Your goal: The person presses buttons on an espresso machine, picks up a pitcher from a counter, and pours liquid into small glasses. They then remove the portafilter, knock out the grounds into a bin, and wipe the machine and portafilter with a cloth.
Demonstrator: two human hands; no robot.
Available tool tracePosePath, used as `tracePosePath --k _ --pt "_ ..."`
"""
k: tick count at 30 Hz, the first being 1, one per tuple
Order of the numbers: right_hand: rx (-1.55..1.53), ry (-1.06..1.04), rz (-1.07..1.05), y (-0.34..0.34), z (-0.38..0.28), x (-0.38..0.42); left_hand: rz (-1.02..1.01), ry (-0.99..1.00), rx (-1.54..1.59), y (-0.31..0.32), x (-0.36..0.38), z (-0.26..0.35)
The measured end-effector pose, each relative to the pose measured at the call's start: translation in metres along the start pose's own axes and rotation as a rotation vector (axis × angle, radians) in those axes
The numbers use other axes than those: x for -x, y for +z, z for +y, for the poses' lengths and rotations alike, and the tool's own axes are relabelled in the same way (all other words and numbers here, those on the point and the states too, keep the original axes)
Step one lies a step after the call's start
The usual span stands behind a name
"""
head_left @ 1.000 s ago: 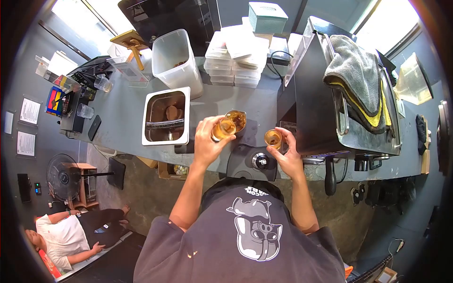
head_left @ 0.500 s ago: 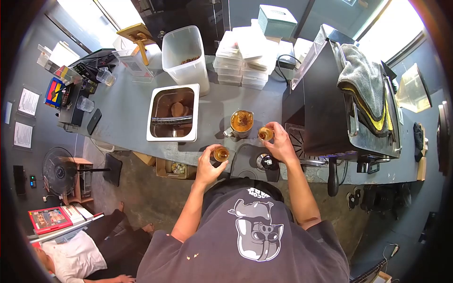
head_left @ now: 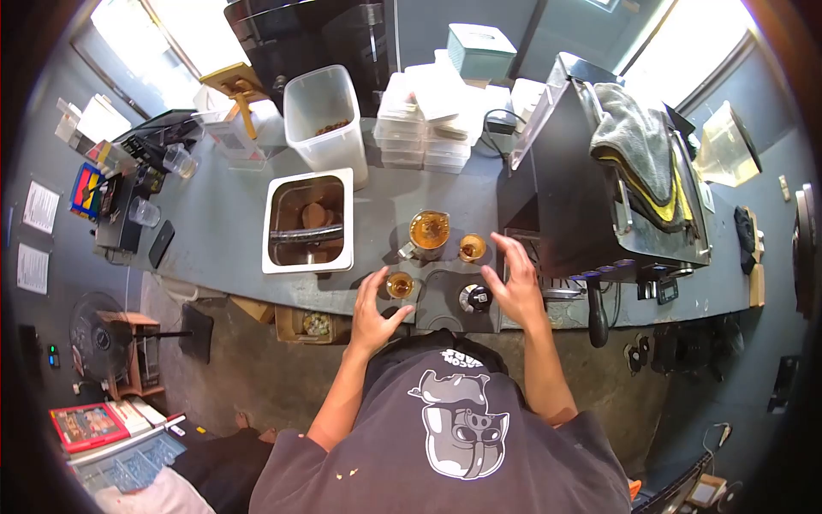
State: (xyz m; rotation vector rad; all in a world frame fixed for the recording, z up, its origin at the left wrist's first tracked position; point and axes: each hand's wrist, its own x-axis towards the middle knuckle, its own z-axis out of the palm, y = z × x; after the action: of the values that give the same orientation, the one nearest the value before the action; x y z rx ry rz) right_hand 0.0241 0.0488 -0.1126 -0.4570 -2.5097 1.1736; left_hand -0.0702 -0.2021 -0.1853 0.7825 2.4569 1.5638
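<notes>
Two small glasses with brown liquid stand on the grey counter. My left hand (head_left: 373, 313) is open just left of the left glass (head_left: 400, 285), fingers spread and curved towards it. Beside the right glass (head_left: 472, 248), my right hand (head_left: 517, 283) is open too, thumb and fingers apart, with a gap to the glass. Between and behind the glasses sits a glass jug (head_left: 429, 231) of foamy brown liquid, its handle towards the lower left. A round black-and-silver tool (head_left: 475, 298) rests on the dark mat (head_left: 442, 307) in front of me.
A steel-rimmed bin (head_left: 346, 184) stands left of the jug, with a tall clear container (head_left: 291, 120) behind it. Stacked plastic boxes (head_left: 398, 128) are at the back. A black espresso machine (head_left: 556, 188) fills the right. Someone's dark-clothed legs (head_left: 227, 467) show lower left.
Both hands have let go of the small glasses, which now stand on the counter, and the fingers have spread. The whole view has shifted slightly, and the person at lower left shows less.
</notes>
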Motion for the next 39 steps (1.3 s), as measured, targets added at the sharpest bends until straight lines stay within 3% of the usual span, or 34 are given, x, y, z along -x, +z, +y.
tracePosePath --k 2,5,8,10,12,13,17,21,27,33,36,39 --pt "-0.034 0.021 0.049 -0.011 -0.014 0.021 0.049 0.211 -0.084 -0.007 0.004 0.003" --pt "-0.383 0.206 -0.032 -0.020 -0.006 0.070 0.099 0.449 -0.063 -0.013 0.003 0.023" --pt "-0.729 0.694 -0.006 -0.029 0.039 0.124 0.063 0.516 0.089 -0.012 0.000 0.032" --pt "-0.975 0.903 0.491 -0.020 0.074 0.160 0.038 0.537 0.164 -0.008 -0.005 0.036" --pt "-1.296 0.954 0.706 -0.037 0.103 0.192 -0.023 0.548 0.200 -0.004 -0.012 0.039" --pt "-1.402 0.857 0.723 -0.052 0.091 0.192 -0.054 0.555 0.220 -0.001 -0.014 0.040" --pt "-1.299 0.556 0.479 -0.108 0.083 0.187 -0.157 0.617 0.198 0.014 -0.018 0.040" --pt "-1.154 0.546 0.081 -0.135 0.065 0.138 -0.248 0.653 0.173 0.018 -0.008 0.059" --pt "-1.771 0.501 -0.345 -0.131 0.117 0.090 -0.213 0.621 0.144 0.035 0.001 0.092" --pt "-1.705 0.539 -0.187 -0.120 0.101 0.095 -0.065 0.754 0.058 0.087 -0.004 0.180" --pt "-1.663 0.474 -0.136 -0.107 0.097 0.094 0.264 0.968 0.009 0.107 -0.036 0.219" --pt "-1.646 0.425 -0.066 -0.087 0.089 0.094 0.470 1.023 -0.034 0.104 -0.081 0.260"
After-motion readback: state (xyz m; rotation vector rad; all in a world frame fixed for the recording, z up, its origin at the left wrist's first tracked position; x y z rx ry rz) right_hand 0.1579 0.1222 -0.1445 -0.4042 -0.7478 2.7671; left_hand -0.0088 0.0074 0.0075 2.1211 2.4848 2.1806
